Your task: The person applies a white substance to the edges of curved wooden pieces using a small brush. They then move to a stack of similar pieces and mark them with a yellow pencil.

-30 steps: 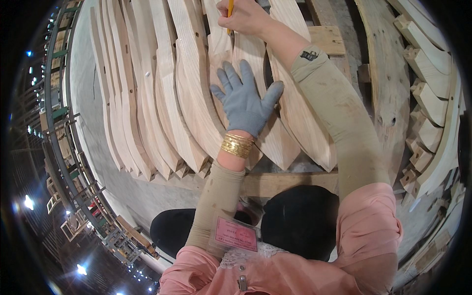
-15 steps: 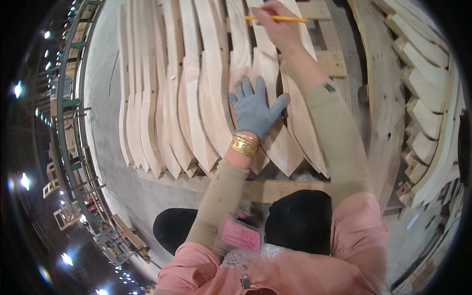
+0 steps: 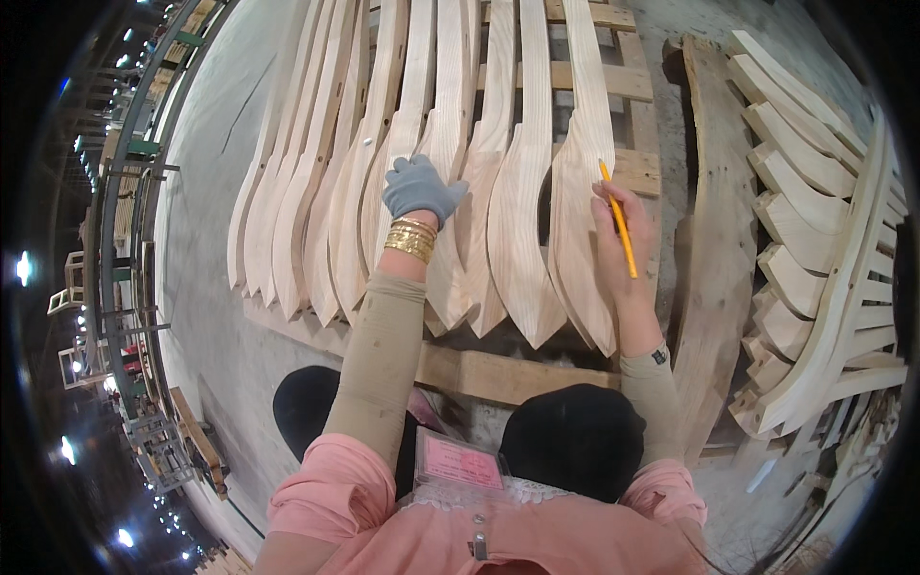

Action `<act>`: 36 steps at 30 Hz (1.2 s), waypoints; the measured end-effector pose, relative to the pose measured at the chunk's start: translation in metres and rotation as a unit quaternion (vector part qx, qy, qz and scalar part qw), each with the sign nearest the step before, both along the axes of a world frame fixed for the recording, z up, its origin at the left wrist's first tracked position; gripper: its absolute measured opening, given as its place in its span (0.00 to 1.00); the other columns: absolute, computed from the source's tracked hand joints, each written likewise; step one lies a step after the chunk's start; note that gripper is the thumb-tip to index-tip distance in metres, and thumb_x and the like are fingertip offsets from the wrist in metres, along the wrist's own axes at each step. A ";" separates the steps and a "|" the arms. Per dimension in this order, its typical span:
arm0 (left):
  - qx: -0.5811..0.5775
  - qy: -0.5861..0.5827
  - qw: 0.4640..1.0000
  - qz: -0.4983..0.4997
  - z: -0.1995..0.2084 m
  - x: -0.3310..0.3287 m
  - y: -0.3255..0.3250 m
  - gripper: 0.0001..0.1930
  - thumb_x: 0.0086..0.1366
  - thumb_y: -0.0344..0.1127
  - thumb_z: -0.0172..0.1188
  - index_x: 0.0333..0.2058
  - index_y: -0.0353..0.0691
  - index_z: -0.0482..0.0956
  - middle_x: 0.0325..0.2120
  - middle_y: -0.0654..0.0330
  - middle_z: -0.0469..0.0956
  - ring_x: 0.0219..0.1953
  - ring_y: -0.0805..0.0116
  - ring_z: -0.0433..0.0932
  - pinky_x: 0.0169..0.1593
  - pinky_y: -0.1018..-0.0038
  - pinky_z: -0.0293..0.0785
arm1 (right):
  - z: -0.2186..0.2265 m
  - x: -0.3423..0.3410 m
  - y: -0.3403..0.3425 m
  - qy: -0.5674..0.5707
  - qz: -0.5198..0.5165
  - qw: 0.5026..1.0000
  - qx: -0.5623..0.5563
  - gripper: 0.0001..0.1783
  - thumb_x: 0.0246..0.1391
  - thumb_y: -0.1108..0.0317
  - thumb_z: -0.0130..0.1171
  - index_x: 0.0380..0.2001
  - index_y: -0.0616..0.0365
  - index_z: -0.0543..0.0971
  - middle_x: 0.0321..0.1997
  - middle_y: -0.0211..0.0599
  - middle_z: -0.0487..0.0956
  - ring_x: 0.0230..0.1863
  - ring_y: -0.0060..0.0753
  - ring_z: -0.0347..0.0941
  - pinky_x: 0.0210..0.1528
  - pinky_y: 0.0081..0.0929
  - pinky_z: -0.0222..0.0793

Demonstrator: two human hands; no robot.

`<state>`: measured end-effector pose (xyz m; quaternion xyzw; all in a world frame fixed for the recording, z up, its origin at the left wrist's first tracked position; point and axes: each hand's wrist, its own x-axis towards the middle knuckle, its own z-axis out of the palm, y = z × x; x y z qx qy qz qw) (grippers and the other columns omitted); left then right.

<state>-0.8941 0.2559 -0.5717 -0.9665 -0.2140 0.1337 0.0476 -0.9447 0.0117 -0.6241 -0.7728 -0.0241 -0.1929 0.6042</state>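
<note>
Your two hands are apart. Your right hand [image 3: 640, 230] is bare and has its fingers closed around a yellow pencil [image 3: 619, 220]. The top end of the pencil shows over the edge of the last piece of wood on the right, but I can't tell if it touches. Your left hand [image 3: 420, 189], in a gray glove [image 3: 414, 199], is over the middle of the row with its fingers bent and its thumb out to the side. I can't tell if it grips a piece or just rests there.

The wood [image 3: 522, 225] lies side by side in a long row on the pallet [image 3: 517, 379] in front of your knees. The wide, pointed ends face you. All of it seems cut to shape, and some pieces have small holes.

How far along are you? I see no clear pencil lines on the wood, so I can't say which pieces are done and which are left. The row looks neat, so I think the laying out is done. More curved wood [image 3: 800, 235] sits in a pile to your right, well away from both hands.
</note>
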 end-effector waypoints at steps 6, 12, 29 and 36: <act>-0.008 0.003 0.998 0.060 0.005 0.015 0.008 0.46 0.41 0.67 0.64 0.50 0.35 0.70 0.50 0.46 0.69 0.52 0.51 0.69 0.52 0.65 0.68 | 0.001 -0.003 0.012 -0.022 0.022 0.998 -0.053 0.12 0.52 0.74 0.55 0.42 0.59 0.75 0.39 0.38 0.77 0.42 0.36 0.71 0.45 0.29 0.66; -0.042 -0.109 0.991 -0.062 0.005 0.034 -0.010 0.44 0.42 0.65 0.63 0.51 0.35 0.69 0.51 0.46 0.67 0.55 0.47 0.65 0.56 0.60 0.64 | -0.007 0.002 0.000 0.000 0.009 1.000 -0.024 0.12 0.54 0.74 0.54 0.42 0.59 0.75 0.40 0.39 0.77 0.43 0.36 0.71 0.47 0.28 0.66; -0.143 -0.145 0.975 0.093 -0.016 0.098 -0.043 0.35 0.47 0.60 0.62 0.43 0.34 0.74 0.44 0.51 0.69 0.45 0.59 0.74 0.45 0.67 0.74 | -0.003 -0.002 0.013 -0.050 0.034 0.983 -0.175 0.13 0.55 0.72 0.52 0.45 0.59 0.76 0.36 0.41 0.74 0.39 0.37 0.70 0.44 0.29 0.65; -0.176 -0.180 0.966 0.052 -0.020 0.084 -0.083 0.34 0.47 0.61 0.60 0.41 0.35 0.74 0.41 0.52 0.68 0.43 0.59 0.72 0.43 0.68 0.71 | 0.001 -0.003 0.015 -0.049 0.035 0.976 -0.207 0.16 0.58 0.70 0.49 0.49 0.60 0.72 0.43 0.43 0.75 0.40 0.37 0.70 0.46 0.29 0.65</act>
